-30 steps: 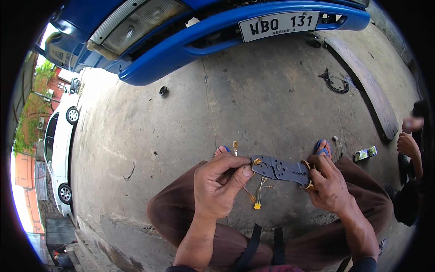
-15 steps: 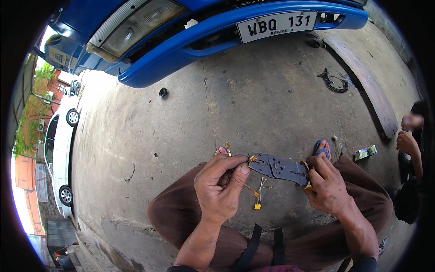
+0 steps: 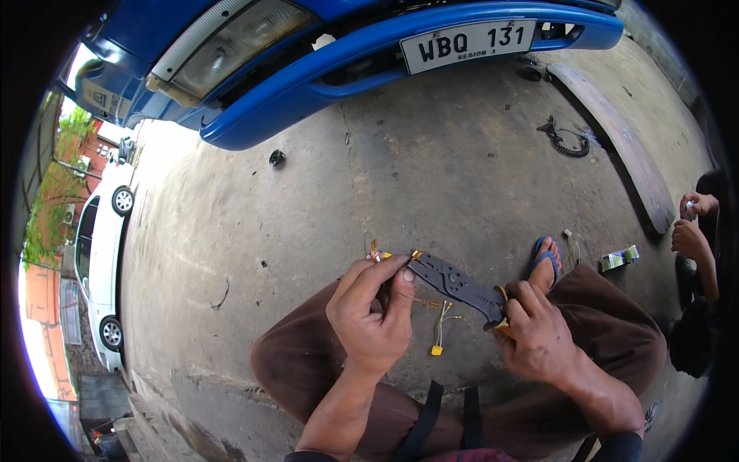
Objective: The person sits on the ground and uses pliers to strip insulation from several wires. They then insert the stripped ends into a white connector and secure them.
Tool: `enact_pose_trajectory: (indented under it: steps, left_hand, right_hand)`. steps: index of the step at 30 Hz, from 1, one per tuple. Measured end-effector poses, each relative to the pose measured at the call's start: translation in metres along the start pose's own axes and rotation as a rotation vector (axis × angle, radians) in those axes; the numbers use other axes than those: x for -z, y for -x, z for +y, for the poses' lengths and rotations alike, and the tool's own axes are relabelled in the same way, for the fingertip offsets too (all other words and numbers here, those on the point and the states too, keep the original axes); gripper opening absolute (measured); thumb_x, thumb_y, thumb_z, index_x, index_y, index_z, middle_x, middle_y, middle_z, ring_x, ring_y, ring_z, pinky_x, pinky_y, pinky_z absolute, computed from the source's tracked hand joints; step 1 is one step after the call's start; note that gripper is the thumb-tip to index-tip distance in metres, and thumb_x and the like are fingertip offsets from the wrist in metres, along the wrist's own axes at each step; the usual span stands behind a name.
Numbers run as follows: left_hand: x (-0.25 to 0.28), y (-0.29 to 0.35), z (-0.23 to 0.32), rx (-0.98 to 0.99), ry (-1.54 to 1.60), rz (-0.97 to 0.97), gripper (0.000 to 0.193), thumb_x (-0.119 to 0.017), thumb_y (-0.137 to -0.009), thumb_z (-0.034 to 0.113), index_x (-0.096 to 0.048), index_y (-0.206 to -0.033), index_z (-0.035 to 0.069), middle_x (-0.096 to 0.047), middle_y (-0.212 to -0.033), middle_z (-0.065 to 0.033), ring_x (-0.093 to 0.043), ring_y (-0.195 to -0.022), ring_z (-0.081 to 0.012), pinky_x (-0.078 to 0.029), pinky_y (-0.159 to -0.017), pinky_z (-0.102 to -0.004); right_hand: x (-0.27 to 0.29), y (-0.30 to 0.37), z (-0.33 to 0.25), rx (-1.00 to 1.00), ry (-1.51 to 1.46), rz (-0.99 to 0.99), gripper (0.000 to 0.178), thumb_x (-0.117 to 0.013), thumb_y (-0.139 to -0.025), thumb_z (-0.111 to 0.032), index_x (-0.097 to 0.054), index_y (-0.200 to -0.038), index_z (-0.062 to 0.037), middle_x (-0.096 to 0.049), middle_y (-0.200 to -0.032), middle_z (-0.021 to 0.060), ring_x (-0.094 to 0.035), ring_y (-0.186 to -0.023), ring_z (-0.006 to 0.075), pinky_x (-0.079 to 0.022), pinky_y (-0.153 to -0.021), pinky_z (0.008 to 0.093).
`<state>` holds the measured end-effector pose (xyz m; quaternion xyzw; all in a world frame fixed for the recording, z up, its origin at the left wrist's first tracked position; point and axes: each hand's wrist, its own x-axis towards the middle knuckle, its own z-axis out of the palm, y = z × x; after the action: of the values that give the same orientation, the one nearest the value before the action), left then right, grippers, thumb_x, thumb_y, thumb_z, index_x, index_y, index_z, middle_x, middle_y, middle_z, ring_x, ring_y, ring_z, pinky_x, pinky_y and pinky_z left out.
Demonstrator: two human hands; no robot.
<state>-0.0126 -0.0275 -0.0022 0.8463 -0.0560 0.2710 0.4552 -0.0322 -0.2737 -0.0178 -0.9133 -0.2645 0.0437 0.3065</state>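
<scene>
My right hand [image 3: 536,331] is closed round the yellow handles of a dark crimping tool [image 3: 458,289], which slants up to the left. At the tool's tip sits a small brass terminal [image 3: 416,254]. My left hand [image 3: 371,317] pinches beside that tip, thumb and forefinger together, on the terminal's wire, most of which the fingers hide. Another brass terminal [image 3: 375,245] sticks out beyond the left knuckles, and a further brass piece [image 3: 428,303] shows right of the thumb. Below, on the concrete, lies a short wire lead with a yellow connector [image 3: 437,350].
A blue vehicle's bumper [image 3: 346,81] spans the far side. To the right are a long plank [image 3: 616,142], a coiled black cord [image 3: 570,146], a small green-white box [image 3: 620,259] and another person's hands [image 3: 691,239]. A black round piece [image 3: 276,158] lies far left.
Both hands have shifted slightly left, and the crimping tool has tilted more steeply, its handle end lower. The other person's hand has moved a little.
</scene>
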Motion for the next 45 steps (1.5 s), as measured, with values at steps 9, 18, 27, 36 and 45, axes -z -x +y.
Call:
enact_pose_trajectory:
  steps: [9,18,27,36,45]
  left_hand:
    - [0.007,0.001,0.001,0.196,0.305,-0.151,0.016,-0.077,-0.095,0.007,-0.075,-0.107,-0.003,-0.068,-0.088,-0.0038,-0.058,-0.067,-0.0059,-0.043,-0.061,-0.021]
    - [-0.005,0.012,0.004,0.212,0.285,-0.159,0.017,-0.08,-0.09,0.003,-0.075,-0.104,-0.004,-0.069,-0.088,-0.0066,-0.056,-0.067,-0.0092,-0.045,-0.072,-0.024]
    - [-0.004,0.013,-0.001,0.287,0.281,-0.202,0.011,-0.077,-0.093,0.003,-0.074,-0.1,-0.005,-0.068,-0.086,-0.0065,-0.055,-0.069,-0.0102,-0.044,-0.078,-0.0247]
    - [-0.005,0.007,-0.004,0.207,0.208,-0.154,0.011,-0.077,-0.094,0.004,-0.073,-0.098,-0.005,-0.065,-0.084,-0.0059,-0.055,-0.067,-0.0091,-0.043,-0.061,-0.0234]
    - [-0.006,0.017,-0.007,0.326,0.274,-0.167,0.01,-0.077,-0.093,0.004,-0.072,-0.098,-0.003,-0.065,-0.085,-0.0053,-0.055,-0.066,-0.0081,-0.042,-0.06,-0.0224]
  right_hand:
    - [0.0,-0.009,0.017,0.052,0.336,0.151,0.043,-0.071,-0.077,0.0,-0.066,-0.119,-0.0005,-0.049,-0.152,0.0219,-0.05,-0.139,0.0407,-0.034,-0.115,0.0577]
    - [-0.009,-0.006,0.017,0.022,0.231,0.066,0.051,-0.065,-0.081,0.004,-0.061,-0.131,-0.0017,-0.031,-0.166,0.0267,-0.036,-0.151,0.0446,-0.029,-0.121,0.0622]
    - [-0.004,-0.007,0.01,0.016,0.0,0.089,0.037,-0.082,-0.079,-0.009,-0.059,-0.106,0.0015,-0.057,-0.117,0.0189,-0.064,-0.101,0.0376,-0.053,-0.088,0.0471]
    - [-0.022,-0.013,0.02,0.041,-0.121,0.088,0.033,-0.084,-0.075,-0.01,-0.062,-0.097,0.0011,-0.061,-0.101,0.0145,-0.065,-0.089,0.0345,-0.054,-0.075,0.0442]
    - [-0.019,-0.007,0.016,0.023,-0.047,0.031,0.035,-0.08,-0.075,-0.002,-0.062,-0.104,0.0023,-0.06,-0.112,0.0166,-0.065,-0.098,0.038,-0.052,-0.079,0.0462]
